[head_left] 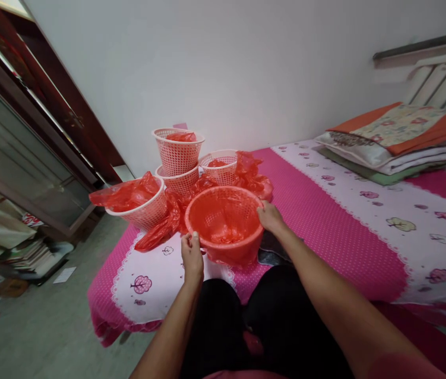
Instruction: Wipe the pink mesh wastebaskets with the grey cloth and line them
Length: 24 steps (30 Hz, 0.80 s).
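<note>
A pink mesh basket (225,223) lined with a red plastic bag stands on the bed in front of my knees. My left hand (192,254) pinches the bag's edge at the basket's near-left rim, fingers closed. My right hand (270,217) grips the bag and rim on the right side. Loose red bags (159,229) lie to the left of it.
Behind stand several more pink baskets: one with a red bag (136,202) at left, two stacked (178,152), one (219,167) at right. The pink patterned bedspread (325,221) covers the bed. Folded bedding (396,139) lies at far right. A glass-doored cabinet (21,152) and stacked papers (29,255) are at left.
</note>
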Tool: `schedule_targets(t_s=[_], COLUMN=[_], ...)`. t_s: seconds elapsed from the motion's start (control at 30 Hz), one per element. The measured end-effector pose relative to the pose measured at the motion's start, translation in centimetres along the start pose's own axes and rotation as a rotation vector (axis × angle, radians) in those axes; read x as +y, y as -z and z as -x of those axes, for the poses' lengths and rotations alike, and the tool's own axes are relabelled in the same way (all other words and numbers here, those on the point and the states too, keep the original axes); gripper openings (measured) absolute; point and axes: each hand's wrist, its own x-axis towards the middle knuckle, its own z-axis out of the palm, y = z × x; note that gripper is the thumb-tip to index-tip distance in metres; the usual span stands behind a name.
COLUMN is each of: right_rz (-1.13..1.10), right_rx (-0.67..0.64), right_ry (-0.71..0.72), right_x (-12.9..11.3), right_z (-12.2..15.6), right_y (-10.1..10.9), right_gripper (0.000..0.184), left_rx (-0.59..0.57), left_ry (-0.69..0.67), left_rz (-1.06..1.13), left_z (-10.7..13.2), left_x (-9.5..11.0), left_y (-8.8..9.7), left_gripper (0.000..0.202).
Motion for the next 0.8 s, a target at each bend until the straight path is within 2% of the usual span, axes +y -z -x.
schedule_targets(t_s=[0.1,0.17,0.2,0.27,0.33,0.43,0.5,0.57,0.67,0.8], right_rz=[-0.151,-0.318,-0.400,-0.516,-0.553,-0.612,-0.746,-0.933,-1.116,-1.154], right_rx=[-0.062,-0.118,-0.134,-0.164,-0.229,-0.400,-0.504,-0.561,-0.550,-0.503], right_ry=[-0.122,-0.242,-0.305,-0.414,-0.470,-0.501,-0.520,-0.541,-0.526,-0.492], right_x=[-0.5,0.0,0.6,2.1,3.8,5.9,6.8,7.5,8.4,9.3], right_z=[0.2,0.5,0.8,1.6,2.7,4.6,5.4,5.7,5.2,4.2], right_y=[1.5,2.8,3.4,4.1,4.0,2.2,0.4,-1.4,-3.7,-5.7], right_gripper=[0.033,0.038,0.038,0.037,0.037,0.024,0.013,0.007,0.010,0.020], left_rx=[0.100,0.190,0.192,0.063,-0.171,-0.446,-0.530,-0.568,-0.610,-0.616], left_ry=[-0.065,-0.242,-0.374,-0.652,-0.868,-1.054,-1.100,-1.085,-1.003,-0.931], left_rz=[-0.121,-0.235,-0.297,-0.417,-0.511,-0.648,-0.794,-0.978,-1.226,-1.382], left_z=[-0.1,0.3,0.6,1.4,2.1,2.8,2.9,2.9,2.4,1.6], left_x=[0.6,1.3,1.7,2.6,3.2,3.4,3.3,3.2,3.6,3.7], left_y=[0.9,1.9,2.3,2.7,2.4,0.4,-1.3,-2.6,-3.7,-3.6], left_gripper=[0.058,0.057,0.055,0.052,0.050,0.047,0.041,0.030,0.012,0.020])
